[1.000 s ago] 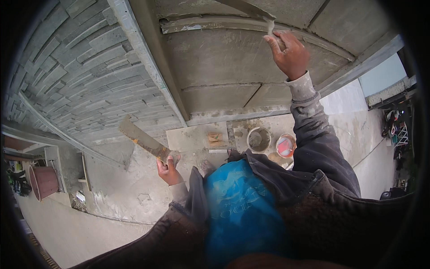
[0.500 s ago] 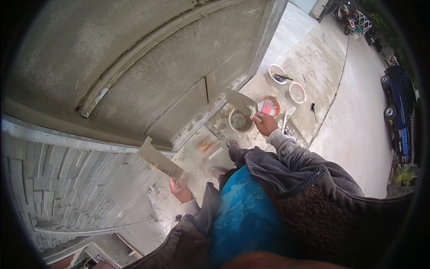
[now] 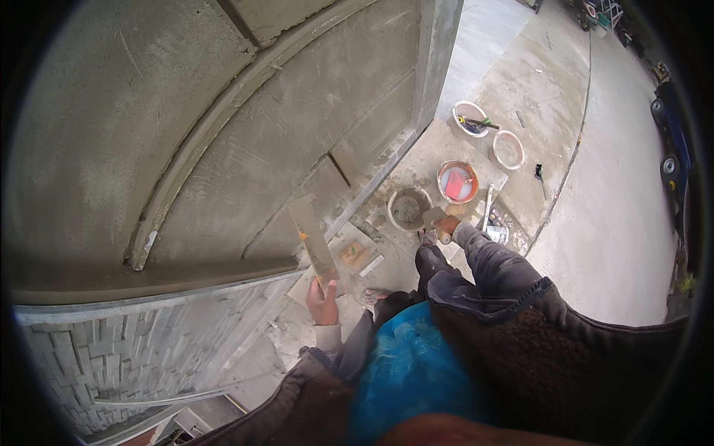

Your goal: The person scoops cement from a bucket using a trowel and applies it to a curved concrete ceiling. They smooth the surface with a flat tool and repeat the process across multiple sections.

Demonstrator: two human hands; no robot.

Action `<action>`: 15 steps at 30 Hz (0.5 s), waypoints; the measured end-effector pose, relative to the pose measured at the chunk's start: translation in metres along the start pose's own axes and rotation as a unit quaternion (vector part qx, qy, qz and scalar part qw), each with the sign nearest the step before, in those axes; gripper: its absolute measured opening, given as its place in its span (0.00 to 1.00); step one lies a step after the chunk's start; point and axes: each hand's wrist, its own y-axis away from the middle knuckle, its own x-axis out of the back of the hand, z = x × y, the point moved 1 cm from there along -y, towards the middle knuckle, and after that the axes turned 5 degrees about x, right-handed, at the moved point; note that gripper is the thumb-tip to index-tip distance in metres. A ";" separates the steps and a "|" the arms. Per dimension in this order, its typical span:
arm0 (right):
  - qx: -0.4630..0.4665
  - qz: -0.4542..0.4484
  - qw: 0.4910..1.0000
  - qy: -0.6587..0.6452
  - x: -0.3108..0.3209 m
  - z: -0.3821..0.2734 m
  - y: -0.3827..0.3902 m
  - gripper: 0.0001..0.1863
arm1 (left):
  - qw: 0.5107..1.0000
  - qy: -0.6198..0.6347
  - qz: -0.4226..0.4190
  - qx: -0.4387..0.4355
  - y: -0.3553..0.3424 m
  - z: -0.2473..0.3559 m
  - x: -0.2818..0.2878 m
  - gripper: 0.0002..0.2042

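Observation:
My left hand (image 3: 322, 306) is closed on the lower end of a long, flat plastering blade (image 3: 312, 241), grey and smeared, with an orange spot. The blade points away from me, in front of the plastered wall (image 3: 223, 178). My right hand (image 3: 448, 225) is wrapped round a plastering trowel (image 3: 433, 216), its blade seen at a steep angle. That trowel is beside the near right rim of a bucket of wet grey mortar (image 3: 409, 208); whether it touches the rim I cannot tell.
Beyond the mortar stands an orange-rimmed bucket (image 3: 458, 182) with whitish water and a pink thing. Farther off are a tool bucket (image 3: 470, 119) and a pale bucket (image 3: 508, 149). A wooden block (image 3: 355, 255) lies near my feet. Stone cladding (image 3: 149, 357) is at left.
My right hand has brought its trowel lower and nearer, and the blade has turned to a narrower view. The left blade has swung more upright. The whole view has shifted slightly.

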 end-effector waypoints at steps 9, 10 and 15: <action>-0.070 -0.150 0.984 0.071 -0.161 0.132 -0.166 0.21 | 0.945 -0.224 0.164 0.174 0.016 0.016 -0.073 0.15; -0.121 -0.155 0.980 -0.001 -0.200 0.141 -0.183 0.23 | 0.931 -0.258 0.189 0.177 0.024 0.019 -0.079 0.15; -0.336 -0.150 0.887 -0.278 -0.263 0.183 -0.244 0.30 | 0.870 -0.382 0.241 0.197 0.001 0.009 -0.130 0.15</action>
